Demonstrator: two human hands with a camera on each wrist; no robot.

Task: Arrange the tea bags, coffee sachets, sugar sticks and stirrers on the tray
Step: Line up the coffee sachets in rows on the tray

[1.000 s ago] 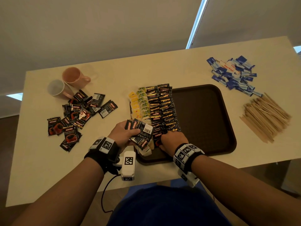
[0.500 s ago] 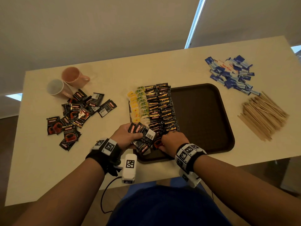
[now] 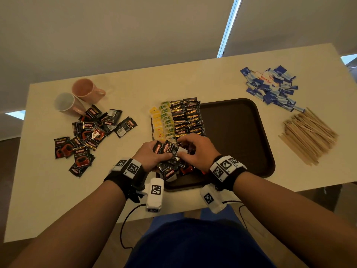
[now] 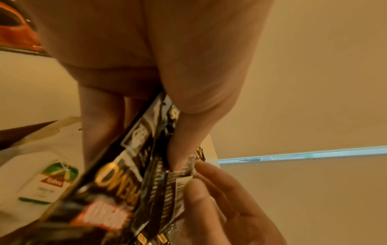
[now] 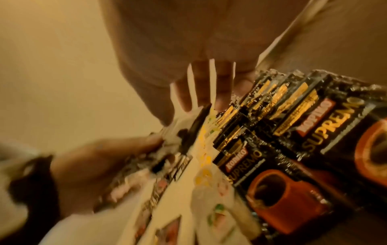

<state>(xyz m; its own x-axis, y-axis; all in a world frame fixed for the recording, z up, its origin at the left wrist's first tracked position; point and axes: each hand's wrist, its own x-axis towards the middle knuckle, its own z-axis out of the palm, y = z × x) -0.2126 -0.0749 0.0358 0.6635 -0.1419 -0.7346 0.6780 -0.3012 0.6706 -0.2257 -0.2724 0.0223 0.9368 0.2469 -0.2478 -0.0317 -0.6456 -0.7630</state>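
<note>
The fanned coffee sachets (image 3: 166, 150) sit clamped in your left hand (image 3: 149, 156) over the tray (image 3: 239, 132) near edge, long axes pointing away, your right hand (image 3: 195, 151) pinching the rightmost one; only the left wrist view shows that fingertip (image 4: 193, 185) grip on its edge.

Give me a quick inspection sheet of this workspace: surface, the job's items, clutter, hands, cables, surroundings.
Surface: cream table.
Job's things: brown tray holds rows of tea bags and coffee sachets; loose sachets, sugar sticks, stirrers lie off the tray.
Clutter: two mugs.
Hands: left hand grips a sachet bundle; right hand pinches one from it.
Cables: black wrist cable.
Surroundings: window blinds.
</note>
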